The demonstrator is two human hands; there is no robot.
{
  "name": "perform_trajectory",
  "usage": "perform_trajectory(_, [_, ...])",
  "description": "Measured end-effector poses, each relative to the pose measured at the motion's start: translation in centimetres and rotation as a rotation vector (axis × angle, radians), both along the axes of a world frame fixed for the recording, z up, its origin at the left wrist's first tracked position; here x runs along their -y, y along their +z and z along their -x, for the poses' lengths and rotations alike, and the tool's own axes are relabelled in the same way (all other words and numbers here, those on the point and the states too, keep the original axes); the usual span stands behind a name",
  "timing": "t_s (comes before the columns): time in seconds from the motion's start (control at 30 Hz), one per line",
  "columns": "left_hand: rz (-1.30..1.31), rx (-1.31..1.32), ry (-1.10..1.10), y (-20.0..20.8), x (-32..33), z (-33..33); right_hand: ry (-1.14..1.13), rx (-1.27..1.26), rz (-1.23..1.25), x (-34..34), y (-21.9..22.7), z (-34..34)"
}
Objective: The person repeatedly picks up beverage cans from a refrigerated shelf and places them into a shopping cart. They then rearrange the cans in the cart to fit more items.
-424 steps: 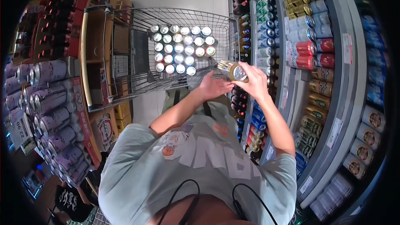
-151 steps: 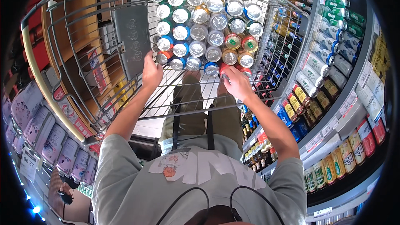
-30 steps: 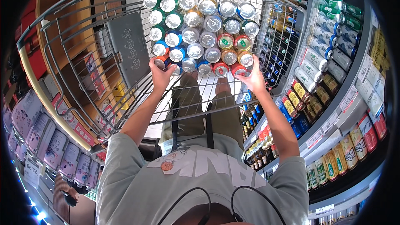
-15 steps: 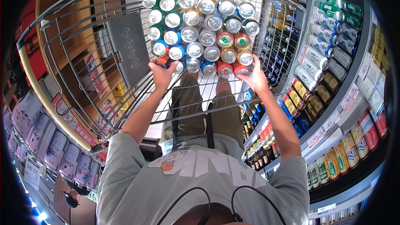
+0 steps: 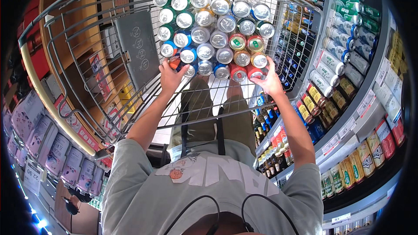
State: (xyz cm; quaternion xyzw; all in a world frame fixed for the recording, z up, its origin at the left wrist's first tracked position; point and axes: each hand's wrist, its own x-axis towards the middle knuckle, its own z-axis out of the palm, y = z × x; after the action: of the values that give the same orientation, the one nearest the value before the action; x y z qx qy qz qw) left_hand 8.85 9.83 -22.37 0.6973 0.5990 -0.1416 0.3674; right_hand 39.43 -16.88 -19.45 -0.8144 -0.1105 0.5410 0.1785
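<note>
Rows of upright drink cans (image 5: pixel 202 52) stand packed together in a metal shopping cart (image 5: pixel 30 67), their silver lids facing up. At the block's near left corner, my left hand (image 5: pixel 171 78) grips an orange can (image 5: pixel 175 64), with the thumb beside a blue-sided can. My right hand (image 5: pixel 271 80) is at the near right corner, its thumb and fingers curved around a red can (image 5: pixel 255 73). Green cans (image 5: pixel 164 32) line the block's left side, and two red-and-gold cans with green tabs (image 5: pixel 238 41) sit toward the right. Both palms are partly hidden.
A grey panel (image 5: pixel 137 48) forms part of the cart's left side. On the right, a shelf (image 5: pixel 348 122) holds rows of cans and bottles. Wooden shelving (image 5: pixel 65 30) and purple-white packages (image 5: pixel 54 150) are on the left. My legs (image 5: pixel 196 109) are close to the cart.
The cart and cans appear slightly farther right in view. My left fingers have curled closer around the can at the corner. The right hand stays at the red can.
</note>
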Motion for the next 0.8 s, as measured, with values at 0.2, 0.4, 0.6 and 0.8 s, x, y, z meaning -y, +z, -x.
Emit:
perform_trajectory(0.2, [0.000, 0.019, -0.061, -0.6, 0.0, 0.6, -0.159, -0.060, -0.157, 2.6, -3.0, 0.9])
perform_trajectory(0.4, [0.031, -0.019, -0.031, 0.1, 0.1, 0.3, -0.156, -0.068, -0.124, 1.7, -2.1, 0.8])
perform_trajectory(0.6, [0.054, -0.101, -0.114, 0.6, -0.7, -0.2, -0.139, -0.047, -0.120, 1.6, -1.8, 0.7])
perform_trajectory(0.8, [0.078, -0.147, -0.161, 1.2, -1.3, -0.7, -0.071, -0.013, -0.062, 1.2, -1.4, 0.6])
